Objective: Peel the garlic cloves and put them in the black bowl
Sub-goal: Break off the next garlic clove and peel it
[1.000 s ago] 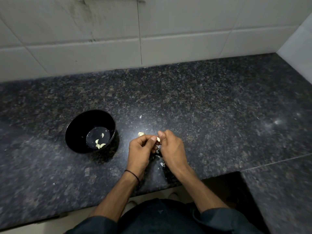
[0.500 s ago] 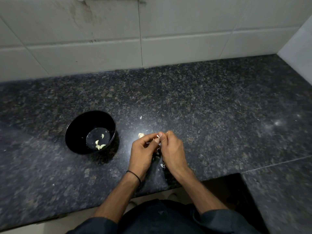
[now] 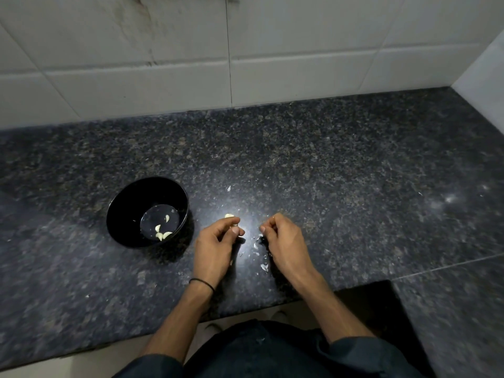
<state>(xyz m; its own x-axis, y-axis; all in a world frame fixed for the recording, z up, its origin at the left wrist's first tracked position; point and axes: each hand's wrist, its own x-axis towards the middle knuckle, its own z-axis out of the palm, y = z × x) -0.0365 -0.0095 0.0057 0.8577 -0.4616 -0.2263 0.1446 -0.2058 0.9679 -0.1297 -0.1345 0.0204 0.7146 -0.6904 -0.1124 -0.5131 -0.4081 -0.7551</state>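
1. Bowl (image 3: 118, 214): black, upright on the counter (image 3: 341, 173), left of both my hands and apart from them.
2. Peeled cloves (image 3: 161, 234): a few pale pieces on the bowl's floor, most of them bunched at the near side, one lying a little apart.
3. Band (image 3: 202, 282): thin and black, round my left wrist.
4. Left hand (image 3: 215, 248): fingers curled in, thumb and forefinger closed to a pinch on a small pale clove (image 3: 234, 230). The hand sits low over the counter, just right of the bowl.
5. Loose clove (image 3: 229, 215): on the counter just behind my left fingertips.
6. Skins (image 3: 264, 266): white flakes scattered on the counter between my hands and along the inner edge of the right one.
7. Right hand (image 3: 285, 242): fingers curled, thumb and forefinger tips drawn together, well clear of the left hand. I cannot tell whether they hold a scrap.
8. Wall (image 3: 300, 50): white tile behind the counter.
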